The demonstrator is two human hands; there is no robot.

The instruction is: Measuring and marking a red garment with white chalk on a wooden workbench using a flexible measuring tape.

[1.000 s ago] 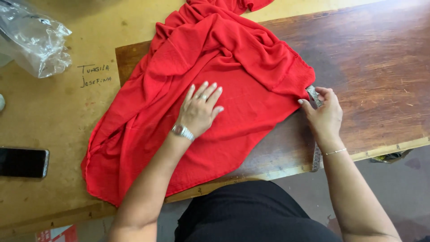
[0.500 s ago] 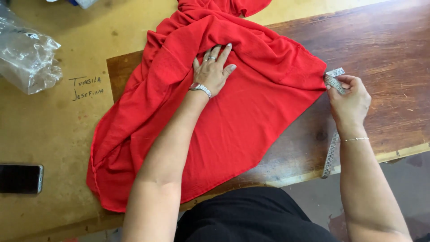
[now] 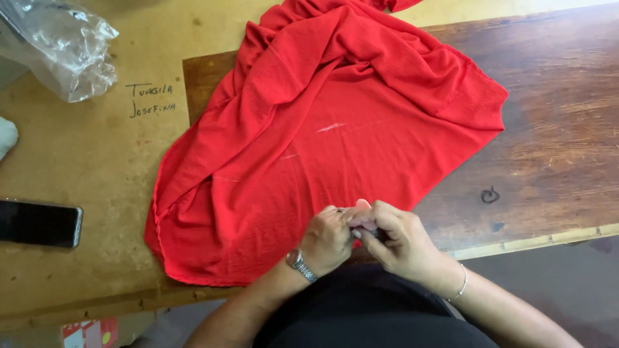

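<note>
— At the near edge of the wooden table (image 3: 554, 148), what do you see of the hands?

— I see both drawn together just above the hem of the red garment (image 3: 322, 148). My left hand (image 3: 327, 238), with a metal watch (image 3: 300, 265) on its wrist, is curled in narrow, its fingertips meeting those of the right hand (image 3: 398, 243). The right is also closed down, pinching something small and dark between them; I cannot tell what it is.

— And the cloth?

— It lies spread across the table, bunched and folded at the far side, flatter toward me, one corner reaching right over the dark wood. Faint pale marks show near its middle.

— Anything else around?

— A black phone (image 3: 40, 223) lies at the left edge, well apart from the garment, and a crumpled clear plastic bag (image 3: 61, 45) sits at the far left corner.
</note>
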